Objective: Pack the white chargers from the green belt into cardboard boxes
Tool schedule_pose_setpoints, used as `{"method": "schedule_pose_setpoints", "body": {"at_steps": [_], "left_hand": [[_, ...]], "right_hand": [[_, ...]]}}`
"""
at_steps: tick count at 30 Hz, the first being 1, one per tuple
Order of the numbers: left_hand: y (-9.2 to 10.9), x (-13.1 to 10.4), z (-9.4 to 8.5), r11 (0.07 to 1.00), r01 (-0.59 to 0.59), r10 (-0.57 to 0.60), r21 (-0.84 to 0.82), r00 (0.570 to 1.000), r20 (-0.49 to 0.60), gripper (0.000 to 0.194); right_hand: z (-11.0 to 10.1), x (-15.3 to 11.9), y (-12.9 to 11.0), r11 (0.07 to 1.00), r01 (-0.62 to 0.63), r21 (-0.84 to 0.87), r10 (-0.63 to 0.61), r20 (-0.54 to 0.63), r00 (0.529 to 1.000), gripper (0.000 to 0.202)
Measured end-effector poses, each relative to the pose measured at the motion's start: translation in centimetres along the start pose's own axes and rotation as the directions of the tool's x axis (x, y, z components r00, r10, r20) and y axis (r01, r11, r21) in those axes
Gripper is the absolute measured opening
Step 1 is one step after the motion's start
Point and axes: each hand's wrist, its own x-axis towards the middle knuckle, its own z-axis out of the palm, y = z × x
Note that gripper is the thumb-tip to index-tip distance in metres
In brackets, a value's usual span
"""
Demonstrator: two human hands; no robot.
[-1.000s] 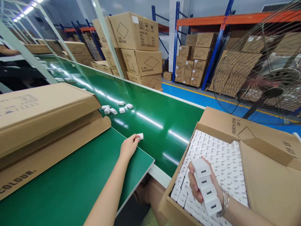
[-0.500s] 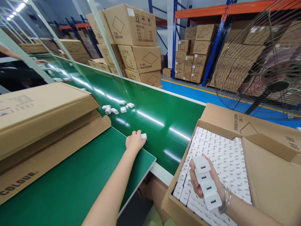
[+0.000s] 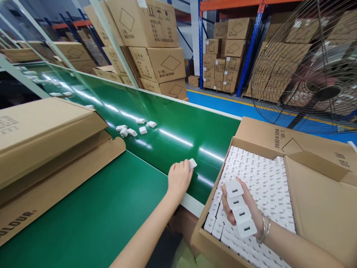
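Note:
A white USB charger [image 3: 192, 163] is pinched in the fingers of my left hand [image 3: 180, 176], above the near edge of the green conveyor belt [image 3: 178, 111]. My right hand [image 3: 249, 204] is wrapped round a row of several white USB chargers [image 3: 241, 213], their port faces turned towards me. That hand hovers over an open carton [image 3: 199, 238] packed with rows of white chargers [image 3: 256, 178]. Farther back on the belt, several loose white chargers [image 3: 132, 132] lie in a small cluster.
Cardboard cartons [image 3: 50, 126] stand on the green side table [image 3: 92, 208] at left. Behind the belt are stacked boxes [image 3: 156, 63], a blue and orange rack [image 3: 248, 52] and a large wire-caged fan [image 3: 309, 70]. More white pieces [image 3: 33, 76] lie far up the belt.
My left hand has moved right along the belt towards the carton, still holding its charger. My right hand keeps the row of chargers over the carton. The view has shifted slightly.

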Motion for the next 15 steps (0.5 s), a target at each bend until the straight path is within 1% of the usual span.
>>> {"method": "schedule_pose_setpoints", "body": {"at_steps": [2, 4, 6, 8, 11, 13, 15], "left_hand": [[1.3, -1.5, -0.3, 0.982, -0.080, 0.074, -0.170, 0.996, -0.039, 0.027], [2.4, -3.1, -0.9, 0.932, -0.110, 0.081, -0.345, 0.992, -0.097, 0.031], [3.2, -4.8, -1.9, 0.880, -0.149, 0.087, -0.452, 0.984, -0.157, 0.035], [3.9, -6.4, -3.2, 0.832, -0.261, 0.165, -0.490, 0.959, -0.231, 0.037], [4.8, -7.9, -5.2, 0.762, -0.436, 0.291, -0.480, 0.891, -0.347, 0.040], [5.2, -8.3, -6.1, 0.740, -0.500, 0.331, -0.450, 0.853, -0.404, 0.041], [5.4, -8.3, -6.5, 0.734, -0.543, 0.354, -0.408, 0.819, -0.451, 0.042]], "right_hand": [[0.0, 0.0, 0.0, 1.000, -0.006, 0.006, 0.006, 0.006, 1.000, 0.056], [0.0, -0.1, 0.0, 1.000, -0.014, 0.006, 0.014, 0.012, 1.000, 0.057], [0.0, -0.1, 0.1, 1.000, -0.022, -0.003, 0.022, 0.008, 1.000, 0.058], [-0.1, -0.2, 0.2, 0.999, -0.030, -0.013, 0.030, 0.003, 1.000, 0.059], [-0.2, -0.2, 0.5, 0.999, -0.049, -0.013, 0.049, -0.009, 0.999, 0.059], [-0.2, -0.3, 0.6, 0.996, -0.088, -0.022, 0.088, -0.037, 0.995, 0.061], [-0.3, -0.4, 0.7, 0.989, -0.141, -0.039, 0.138, -0.071, 0.988, 0.065]]}}
